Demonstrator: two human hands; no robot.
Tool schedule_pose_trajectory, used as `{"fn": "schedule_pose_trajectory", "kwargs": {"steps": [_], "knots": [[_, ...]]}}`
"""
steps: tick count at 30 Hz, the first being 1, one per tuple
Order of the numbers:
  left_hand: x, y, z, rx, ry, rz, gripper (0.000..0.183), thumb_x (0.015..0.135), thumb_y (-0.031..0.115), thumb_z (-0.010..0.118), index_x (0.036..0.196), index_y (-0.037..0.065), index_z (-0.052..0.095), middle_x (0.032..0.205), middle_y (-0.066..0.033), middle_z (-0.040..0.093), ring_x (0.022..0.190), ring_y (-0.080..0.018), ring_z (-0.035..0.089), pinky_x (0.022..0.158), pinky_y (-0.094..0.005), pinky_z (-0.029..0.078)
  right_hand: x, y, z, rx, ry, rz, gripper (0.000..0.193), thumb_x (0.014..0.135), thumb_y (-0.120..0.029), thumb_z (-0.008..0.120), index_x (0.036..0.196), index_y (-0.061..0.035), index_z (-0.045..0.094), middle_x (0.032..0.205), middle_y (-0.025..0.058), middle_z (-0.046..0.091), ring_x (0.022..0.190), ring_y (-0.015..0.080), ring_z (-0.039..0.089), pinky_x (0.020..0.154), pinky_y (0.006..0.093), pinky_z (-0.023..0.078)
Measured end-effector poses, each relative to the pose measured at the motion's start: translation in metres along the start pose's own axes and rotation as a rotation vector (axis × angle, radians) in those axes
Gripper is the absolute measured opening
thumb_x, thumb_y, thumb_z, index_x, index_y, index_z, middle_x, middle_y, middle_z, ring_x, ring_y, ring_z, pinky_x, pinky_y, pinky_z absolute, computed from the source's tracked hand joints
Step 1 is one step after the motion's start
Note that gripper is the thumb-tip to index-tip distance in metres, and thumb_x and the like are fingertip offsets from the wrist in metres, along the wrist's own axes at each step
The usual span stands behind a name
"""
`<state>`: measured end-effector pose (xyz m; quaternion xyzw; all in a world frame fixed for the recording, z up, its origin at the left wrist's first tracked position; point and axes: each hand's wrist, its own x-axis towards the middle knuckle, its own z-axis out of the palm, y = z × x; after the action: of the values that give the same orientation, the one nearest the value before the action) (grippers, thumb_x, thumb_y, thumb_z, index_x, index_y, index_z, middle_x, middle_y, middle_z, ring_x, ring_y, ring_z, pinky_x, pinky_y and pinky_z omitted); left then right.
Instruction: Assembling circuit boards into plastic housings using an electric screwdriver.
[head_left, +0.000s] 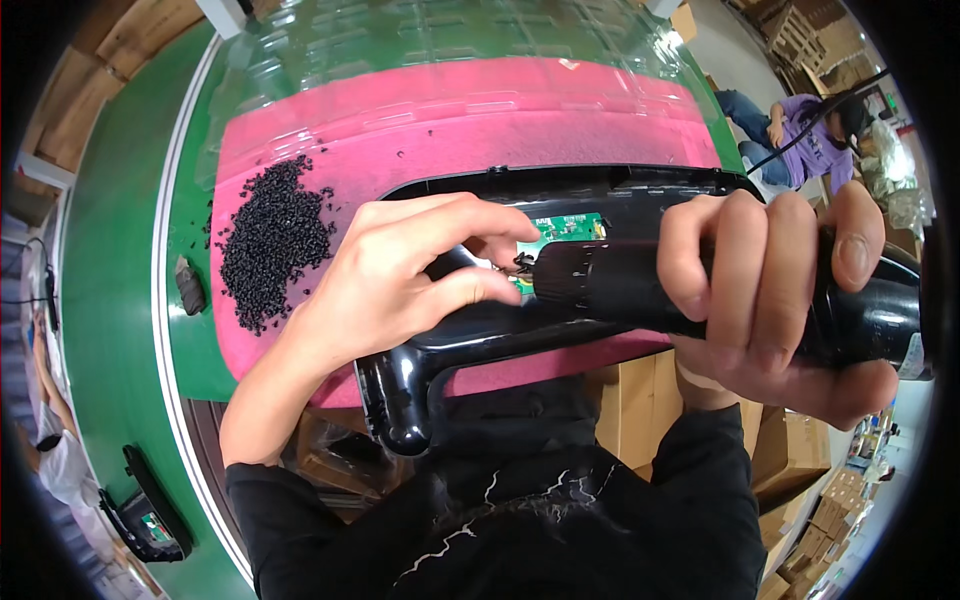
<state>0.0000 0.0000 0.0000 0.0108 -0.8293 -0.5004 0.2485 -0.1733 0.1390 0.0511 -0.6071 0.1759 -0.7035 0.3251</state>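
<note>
A black, curved plastic housing lies open side up across the mat in front of me. Inside it is a green circuit board, partly covered by a hand and a tool. My right hand is wrapped round a thick black cylindrical tool, which looks like an electric screwdriver, its narrower end pointing left over the board. Beside that end, my left hand curls its thumb and fingers around small dark bits, which look like screws. The tool's tip is hard to make out.
A pile of small black screws sits on the pink mat. Clear plastic trays lie behind. A dark wrapped stub and another black housing are on the green table at left. A seated person is at far right.
</note>
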Motion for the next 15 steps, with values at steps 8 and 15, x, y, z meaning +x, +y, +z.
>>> {"fn": "schedule_pose_trajectory", "kwargs": {"steps": [8,15], "knots": [[-0.002,-0.004,0.006,0.302,-0.066,0.233,0.02,0.07,0.002,0.071,0.086,-0.004,0.062,0.082,-0.0129,0.064,0.078,-0.0299,0.063,0.066,-0.0353,0.053,-0.004,0.009,-0.006,0.088,-0.139,0.084,0.051,0.084,-0.049,0.066,0.113,-0.0153,0.04,0.078,-0.0015,0.06,0.064,0.0103,0.059,0.062,0.0278,0.046],[-0.001,-0.005,0.014,0.259,-0.149,0.254,0.024,0.069,0.008,0.071,0.087,-0.001,0.058,0.083,-0.0108,0.06,0.082,-0.0295,0.06,0.075,-0.0387,0.049,-0.014,0.011,-0.012,0.13,-0.155,0.1,0.051,0.086,-0.05,0.063,0.115,-0.0152,0.039,0.079,-0.0007,0.059,0.065,0.0104,0.059,0.063,0.028,0.046]]}}
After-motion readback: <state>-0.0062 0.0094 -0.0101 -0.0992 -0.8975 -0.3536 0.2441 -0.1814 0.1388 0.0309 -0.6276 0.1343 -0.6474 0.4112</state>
